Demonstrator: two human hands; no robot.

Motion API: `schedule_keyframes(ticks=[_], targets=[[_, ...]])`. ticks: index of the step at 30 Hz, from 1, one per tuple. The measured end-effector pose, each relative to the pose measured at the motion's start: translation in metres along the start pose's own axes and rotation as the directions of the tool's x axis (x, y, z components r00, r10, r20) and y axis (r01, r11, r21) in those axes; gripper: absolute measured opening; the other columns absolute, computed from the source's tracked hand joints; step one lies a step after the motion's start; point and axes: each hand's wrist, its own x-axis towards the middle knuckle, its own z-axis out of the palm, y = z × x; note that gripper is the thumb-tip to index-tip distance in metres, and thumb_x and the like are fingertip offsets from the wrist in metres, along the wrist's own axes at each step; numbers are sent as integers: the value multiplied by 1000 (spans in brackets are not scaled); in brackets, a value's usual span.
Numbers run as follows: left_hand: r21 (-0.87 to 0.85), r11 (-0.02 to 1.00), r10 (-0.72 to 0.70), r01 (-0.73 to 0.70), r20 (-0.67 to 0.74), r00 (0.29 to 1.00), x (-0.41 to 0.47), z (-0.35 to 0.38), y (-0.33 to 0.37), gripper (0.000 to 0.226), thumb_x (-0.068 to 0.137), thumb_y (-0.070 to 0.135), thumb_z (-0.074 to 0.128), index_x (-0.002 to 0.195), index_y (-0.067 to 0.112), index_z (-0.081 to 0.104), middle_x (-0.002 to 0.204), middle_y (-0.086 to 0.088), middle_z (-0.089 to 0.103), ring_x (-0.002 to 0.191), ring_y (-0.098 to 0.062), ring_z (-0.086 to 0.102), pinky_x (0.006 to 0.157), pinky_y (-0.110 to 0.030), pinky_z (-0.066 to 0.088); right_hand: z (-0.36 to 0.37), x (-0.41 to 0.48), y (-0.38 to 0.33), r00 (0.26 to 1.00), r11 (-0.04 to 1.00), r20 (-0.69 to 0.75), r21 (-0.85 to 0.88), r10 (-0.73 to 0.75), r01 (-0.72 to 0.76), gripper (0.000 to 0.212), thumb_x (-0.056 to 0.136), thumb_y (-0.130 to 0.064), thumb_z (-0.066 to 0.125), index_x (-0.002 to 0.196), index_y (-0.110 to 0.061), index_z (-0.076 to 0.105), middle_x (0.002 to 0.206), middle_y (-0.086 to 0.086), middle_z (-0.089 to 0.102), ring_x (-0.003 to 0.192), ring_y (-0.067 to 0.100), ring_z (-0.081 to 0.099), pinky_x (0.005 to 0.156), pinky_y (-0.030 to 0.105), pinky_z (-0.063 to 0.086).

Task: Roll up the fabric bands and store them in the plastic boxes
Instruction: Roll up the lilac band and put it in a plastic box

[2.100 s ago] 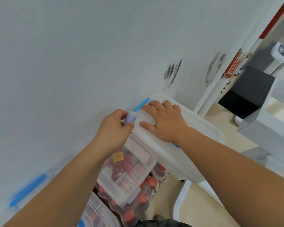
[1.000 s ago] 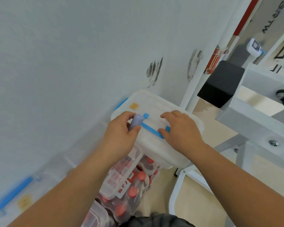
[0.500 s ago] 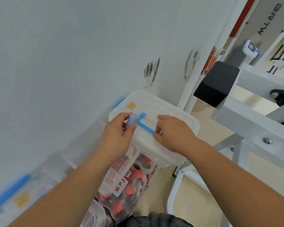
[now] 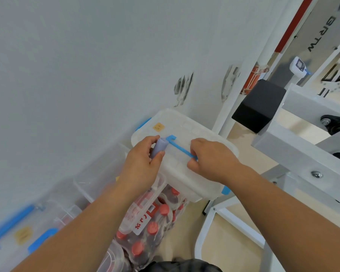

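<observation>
The rolled band [image 4: 160, 149] is pinched in the left hand [image 4: 143, 165], just over the near edge of the plastic box [image 4: 185, 184]. The right hand [image 4: 212, 160] grips the blue latch [image 4: 180, 149] lying across the lid [image 4: 185, 126]. Best to swing that latch fully clear first and squeeze the roll firmly, or it may unwind.

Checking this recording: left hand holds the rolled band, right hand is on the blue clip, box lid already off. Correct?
Not quite: the head view shows the lid on the box. The left hand holds the rolled band and the right hand is on the blue clip.
</observation>
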Motion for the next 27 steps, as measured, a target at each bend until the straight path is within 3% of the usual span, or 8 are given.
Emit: schedule_keyframes(ticks=[3,6,8,11,14,19,23,27], targets=[[9,1000,3,-3,-10,1000,0,0,-2,34,98,29,58,132,28,55,111,12,64,94,0,59,73,-10,41,4,2,11,988,993,-130,91,80,-69,22,98,-38,44,94,-20,56,85,-2,59,72,18,57,71,40,53],[-9,1000,-6,6,-1,1000,0,0,0,32,99,29,57,130,30,55,110,11,63,94,-2,59,73,-12,43,13,3,27,985,987,-149,146,90,-68,28,103,-42,42,99,-21,62,89,-3,62,77,16,57,77,39,53],[-24,1000,-10,10,-1,1000,0,0,1,31,99,30,57,130,30,55,111,12,63,94,-3,60,73,-14,44,20,0,33,977,955,-174,288,120,-66,28,104,-40,45,104,-21,65,94,-3,64,82,15,57,81,37,51],[-87,996,-1,-2,-26,1000,-5,-1,3,28,99,35,56,127,33,57,113,17,64,96,-2,61,74,-11,46,31,-2,32,950,895,-258,444,178,-47,25,104,-36,46,97,-21,64,86,-2,64,77,14,55,77,37,50],[-129,991,24,-33,-70,997,-14,-4,5,21,99,31,58,119,34,59,110,20,65,95,5,61,71,-7,47,35,1,28,916,892,-341,450,212,-39,25,105,-35,45,93,-21,63,76,-2,61,70,16,54,72,44,50],[-41,998,56,-56,-9,998,-21,-6,1,20,97,34,59,117,36,59,108,18,64,97,-2,62,72,-12,46,30,7,29,899,900,-343,421,272,-111,25,106,-38,39,97,-24,57,76,-1,61,70,20,56,75,50,52],[38,991,123,-124,41,992,-22,-5,0,25,96,29,60,121,32,58,116,20,60,100,-2,60,79,-16,48,25,12,33,902,879,-325,463,284,-109,23,107,-39,36,98,-26,53,84,-1,67,74,19,58,91,57,51],[106,969,208,-222,125,970,-25,-4,-1,30,96,24,62,126,27,57,129,32,47,111,1,54,88,-8,42,18,16,29,904,883,-343,463,256,-75,25,107,-39,36,100,-23,54,89,0,67,78,18,57,81,50,55]])
